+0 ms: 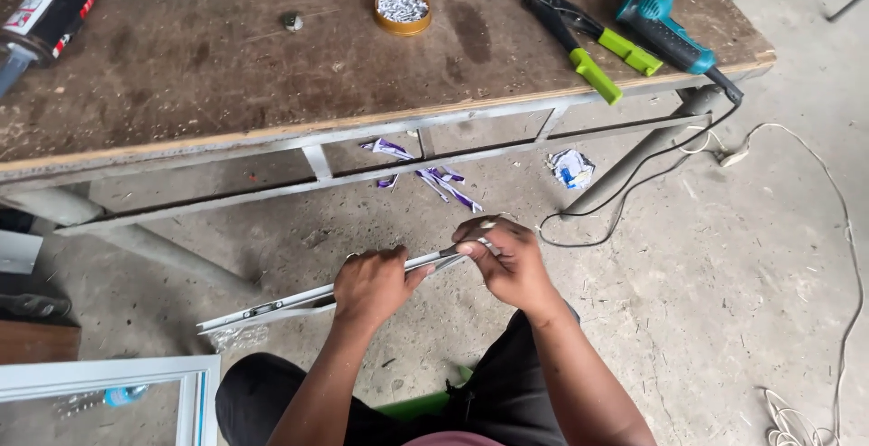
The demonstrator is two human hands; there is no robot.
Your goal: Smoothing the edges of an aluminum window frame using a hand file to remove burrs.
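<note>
A long thin silver metal strip (272, 308) runs from lower left up to the right, level with my knees. My left hand (373, 285) is wrapped around its middle. My right hand (509, 260) pinches the strip's right end with fingertips closed on it. Whether a small part sits under those fingers is hidden. I am seated, with dark trousers below the hands.
A worn wooden workbench (226, 57) on a metal frame stands ahead. On it lie a teal power drill (665, 16), a green-handled rivet tool (584, 34), a round tin of small metal pieces (403, 9) and a sealant tube (50, 7). A cable (815, 183) trails over the concrete floor. A white frame (109, 383) leans at lower left.
</note>
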